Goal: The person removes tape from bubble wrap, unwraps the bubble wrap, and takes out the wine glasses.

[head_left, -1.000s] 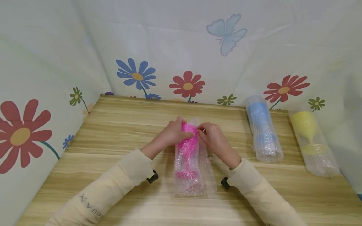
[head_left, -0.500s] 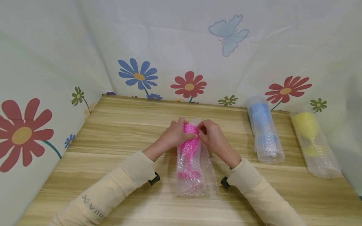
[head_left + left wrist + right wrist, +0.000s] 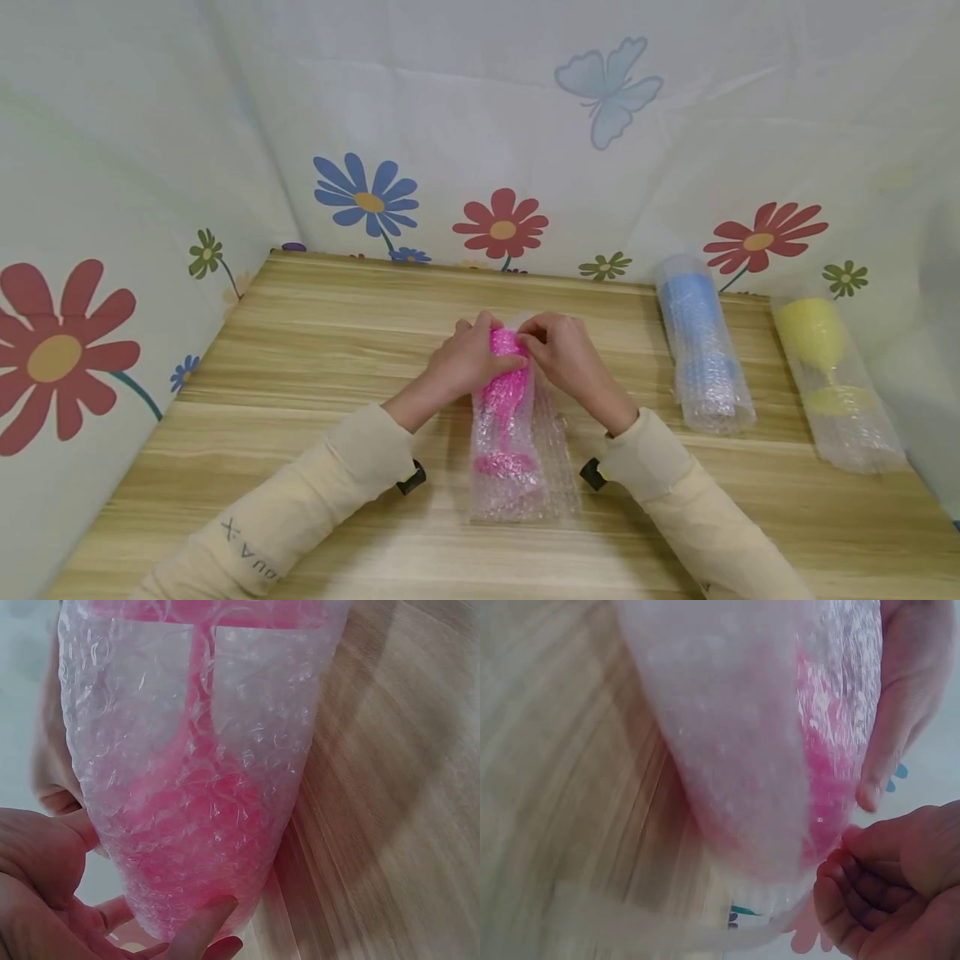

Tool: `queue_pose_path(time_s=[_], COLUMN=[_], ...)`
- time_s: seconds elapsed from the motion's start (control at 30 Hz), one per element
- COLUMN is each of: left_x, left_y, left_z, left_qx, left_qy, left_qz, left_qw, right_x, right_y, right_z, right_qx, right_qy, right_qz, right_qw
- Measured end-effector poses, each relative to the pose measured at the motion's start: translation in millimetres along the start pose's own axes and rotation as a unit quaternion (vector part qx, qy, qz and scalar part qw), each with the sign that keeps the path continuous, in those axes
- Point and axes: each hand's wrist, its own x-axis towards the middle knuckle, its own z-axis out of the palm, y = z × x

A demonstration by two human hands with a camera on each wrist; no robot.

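Observation:
A pink goblet (image 3: 504, 463) lies on its side inside bubble wrap (image 3: 557, 475), bowl toward the far side and foot toward me. Around the bowl end, my left hand (image 3: 471, 360) grips the wrapped goblet, its thumb across the top. My right hand (image 3: 568, 357) pinches the edge of the wrap beside the rim with thumb and fingertip; the other fingers curl in. In the left wrist view, the goblet's stem (image 3: 199, 690) shows through the bubbles. A loose flap of wrap (image 3: 727, 735) covers much of the right wrist view.
Two more bubble-wrapped items lie at the back right of the wooden table (image 3: 337, 333): a blue one (image 3: 701, 342) and a yellow goblet (image 3: 813, 337). A white curtain (image 3: 450, 100) printed with flowers stands along the back and left side.
The head view has shifted slightly. Both hands stay at the goblet's bowl end; the right hand's fingertips have moved a little along the wrap edge.

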Motion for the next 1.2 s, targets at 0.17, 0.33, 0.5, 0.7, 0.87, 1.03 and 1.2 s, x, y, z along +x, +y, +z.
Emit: queue_pose_path(time_s=[0.17,0.33,0.5,0.7,0.87,1.03,1.2], left_x=[0.1,-0.4,-1.0,-0.8,-1.4,-2.0,-2.8], left_y=[1.0,2.0,1.9,2.0,4.0,4.1,4.1], left_z=[2.6,3.9,4.1,4.3,5.5,6.0,5.3], left_qx=[0.018,0.028,0.026,0.033,0.042,0.040,0.035], left_qy=[0.010,0.020,0.024,0.024,0.022,0.025,0.026], left_qz=[0.004,0.015,0.018,0.017,0.013,0.016,0.016], left_qw=[0.9998,0.9993,0.9992,0.9990,0.9988,0.9988,0.9989], right_x=[2,7,13,17,16,15,14], right_y=[-6,-10,-14,-14,-9,-1,6], right_z=[1,1,-1,-1,-1,-4,-3], right_qx=[-0.003,0.011,0.006,-0.026,-0.006,0.045,0.103], right_qy=[0.008,0.008,-0.005,-0.035,-0.033,-0.031,-0.019], right_qz=[0.019,0.047,0.068,0.053,0.061,0.092,0.135], right_qw=[1.000,0.999,0.998,0.998,0.998,0.994,0.985])
